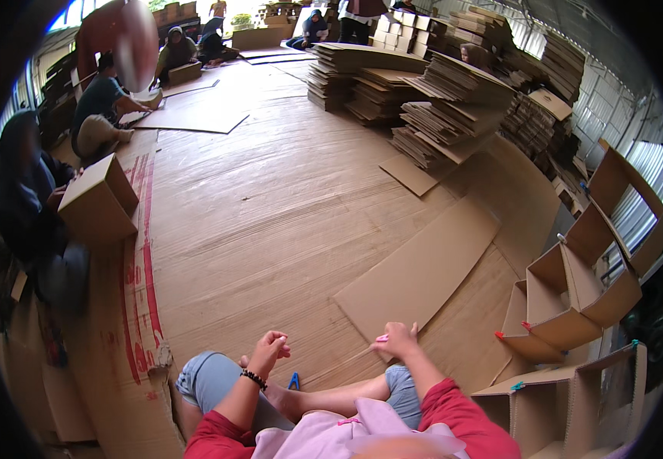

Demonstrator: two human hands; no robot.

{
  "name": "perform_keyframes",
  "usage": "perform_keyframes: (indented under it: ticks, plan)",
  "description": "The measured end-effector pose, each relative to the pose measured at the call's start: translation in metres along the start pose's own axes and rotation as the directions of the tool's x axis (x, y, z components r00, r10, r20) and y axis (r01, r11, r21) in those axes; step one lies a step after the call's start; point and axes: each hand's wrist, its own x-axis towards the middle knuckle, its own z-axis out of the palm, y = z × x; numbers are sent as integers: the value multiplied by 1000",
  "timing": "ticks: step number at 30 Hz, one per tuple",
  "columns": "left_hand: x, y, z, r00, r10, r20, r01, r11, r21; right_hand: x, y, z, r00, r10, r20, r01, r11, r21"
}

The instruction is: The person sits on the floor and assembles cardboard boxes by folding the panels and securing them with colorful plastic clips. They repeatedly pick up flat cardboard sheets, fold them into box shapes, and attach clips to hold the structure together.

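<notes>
My left hand, with a dark bead bracelet at its wrist, is raised over my bent left knee. Its fingers are curled together, and whatever they may hold is too small to make out. My right hand is closed on a small pink object, whose kind I cannot tell. It hovers over or rests on the near end of a long flat cardboard sheet; contact is unclear. Between my legs lies a blue clip.
Cardboard frames with compartments and coloured clips stand at right. Tall stacks of flat cardboard rise beyond. At left, a seated person handles a cardboard box; other people sit farther back. Flattened cardboard covers the floor.
</notes>
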Motion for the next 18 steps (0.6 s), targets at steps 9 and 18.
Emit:
perform_keyframes:
  ticks: [9, 18]
  plan:
    - [1, -6, 2, 999, 41, 17, -43, 989, 144, -28, -37, 21, 984, -91, -156, 46, 961, -274]
    - [8, -14, 5, 998, 3, 62, -19, 968, 249, -36, -65, 22, 996, -49, -72, 19, 931, -366]
